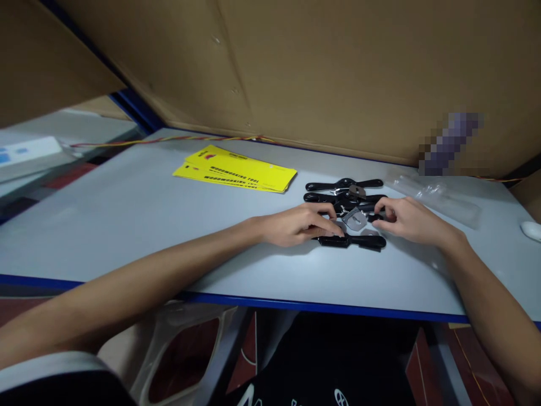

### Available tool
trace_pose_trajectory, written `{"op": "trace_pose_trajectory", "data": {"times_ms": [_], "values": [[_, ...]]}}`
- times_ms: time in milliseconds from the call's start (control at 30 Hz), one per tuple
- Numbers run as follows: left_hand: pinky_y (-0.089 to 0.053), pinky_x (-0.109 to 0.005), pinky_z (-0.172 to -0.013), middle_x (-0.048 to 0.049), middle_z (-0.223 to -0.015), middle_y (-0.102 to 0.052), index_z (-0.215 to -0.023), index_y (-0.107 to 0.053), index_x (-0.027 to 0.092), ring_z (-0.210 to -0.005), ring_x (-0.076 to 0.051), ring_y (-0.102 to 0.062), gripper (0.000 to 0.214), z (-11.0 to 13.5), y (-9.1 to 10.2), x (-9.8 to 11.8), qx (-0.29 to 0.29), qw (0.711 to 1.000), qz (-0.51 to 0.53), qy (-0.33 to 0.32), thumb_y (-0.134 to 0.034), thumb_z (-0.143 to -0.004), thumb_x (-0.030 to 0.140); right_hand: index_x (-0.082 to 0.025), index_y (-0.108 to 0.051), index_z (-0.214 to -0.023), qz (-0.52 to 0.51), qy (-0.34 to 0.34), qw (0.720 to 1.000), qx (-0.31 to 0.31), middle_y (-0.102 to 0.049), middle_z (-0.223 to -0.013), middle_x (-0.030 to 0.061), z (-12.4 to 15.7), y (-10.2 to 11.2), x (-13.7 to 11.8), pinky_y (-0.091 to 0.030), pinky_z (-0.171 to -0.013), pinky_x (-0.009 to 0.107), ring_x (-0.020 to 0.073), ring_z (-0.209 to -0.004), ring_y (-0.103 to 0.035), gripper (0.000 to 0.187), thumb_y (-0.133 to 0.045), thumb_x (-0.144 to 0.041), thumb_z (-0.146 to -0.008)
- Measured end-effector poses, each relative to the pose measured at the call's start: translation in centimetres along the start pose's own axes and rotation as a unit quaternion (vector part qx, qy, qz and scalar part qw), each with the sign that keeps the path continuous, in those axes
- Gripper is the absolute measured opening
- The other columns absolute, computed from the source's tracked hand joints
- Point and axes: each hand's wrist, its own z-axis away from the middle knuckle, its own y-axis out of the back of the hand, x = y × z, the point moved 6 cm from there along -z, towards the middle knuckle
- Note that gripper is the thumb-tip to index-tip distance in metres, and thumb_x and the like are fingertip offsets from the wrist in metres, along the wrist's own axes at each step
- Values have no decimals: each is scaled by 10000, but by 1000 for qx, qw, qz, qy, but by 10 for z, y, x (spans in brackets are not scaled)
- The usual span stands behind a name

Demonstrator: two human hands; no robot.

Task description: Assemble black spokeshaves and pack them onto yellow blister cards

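Observation:
Several black two-handled tools (344, 197) lie in a small pile on the grey table (139, 220). My left hand (302, 224) rests at the pile's left side, its fingers curled over the left handle of the nearest black tool (367, 242). My right hand (403, 220) is at the pile's right side, fingertips pinched on a tool in the middle of the pile. Between both hands lies a small grey metal blade (354, 219).
A stack of yellow printed cards (236, 170) lies at the left rear of the table. Clear plastic bags (439, 197) lie right of the pile. A white object (531, 229) sits at the right edge. Cardboard walls (338, 73) stand behind; a blue rim (296, 305) marks the front edge.

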Motion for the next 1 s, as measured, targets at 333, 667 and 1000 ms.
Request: {"op": "trace_pose_trajectory", "data": {"times_ms": [333, 667, 1000], "values": [[-585, -290, -775, -112, -1142, -687, -1214, -802, 235, -863, -157, -709, 405, 1, -3, 4, -11, 1000, -1, -14, -450, -1046, 125, -232, -707, -1032, -49, 13, 998, -34, -591, -715, -32, 3, 0, -5, -334, -617, 322, 156, -621, -494, 317, -717, -509, -880], [-584, -412, -910, -150, -1295, -678, -1211, -753, 220, -1021, -237, -664, 277, 1, -4, 25, 41, 990, -125, -54, -550, -1040, 298, -227, -700, -1019, -71, -12, 995, -68, -634, -725, -16, 3, -5, -1, -372, -631, 335, 171, -643, -538, 332, -716, -530, -883], [-526, -444, -995, -114, -1136, -722, -1091, -778, 176, -1058, -261, -654, 329, 8, 35, -21, 173, 965, -179, 86, -490, -1047, 328, -248, -623, -944, -104, -33, 989, -104, -602, -781, 3, 5, -6, -7, -346, -647, 347, 187, -691, -511, 352, -769, -522, -778]]}}
